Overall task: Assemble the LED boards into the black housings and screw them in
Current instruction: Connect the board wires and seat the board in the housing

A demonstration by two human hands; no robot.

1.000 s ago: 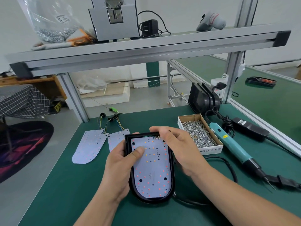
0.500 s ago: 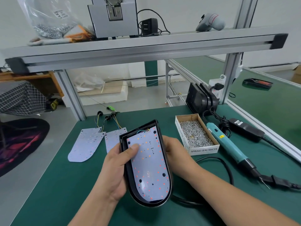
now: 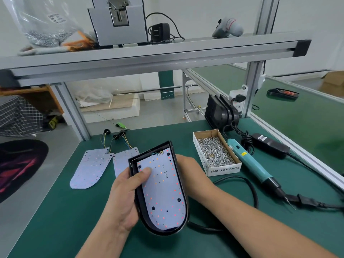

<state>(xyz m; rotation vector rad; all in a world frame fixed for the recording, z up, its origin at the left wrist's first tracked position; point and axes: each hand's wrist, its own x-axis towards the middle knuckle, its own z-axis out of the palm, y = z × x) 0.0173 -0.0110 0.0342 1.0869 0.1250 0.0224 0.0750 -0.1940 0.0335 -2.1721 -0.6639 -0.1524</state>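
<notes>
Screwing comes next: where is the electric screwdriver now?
In the head view, the teal electric screwdriver lies on the green mat at right, between the cardboard screw box and the black power adapter.

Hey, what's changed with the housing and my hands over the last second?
The black housing has been raised and tilted toward the camera. The right hand left the housing's top edge and moved behind its right side, fingers hidden. The left hand keeps gripping the left edge, thumb on the LED board. The loose boards, screw box and screwdriver stayed put.
</notes>
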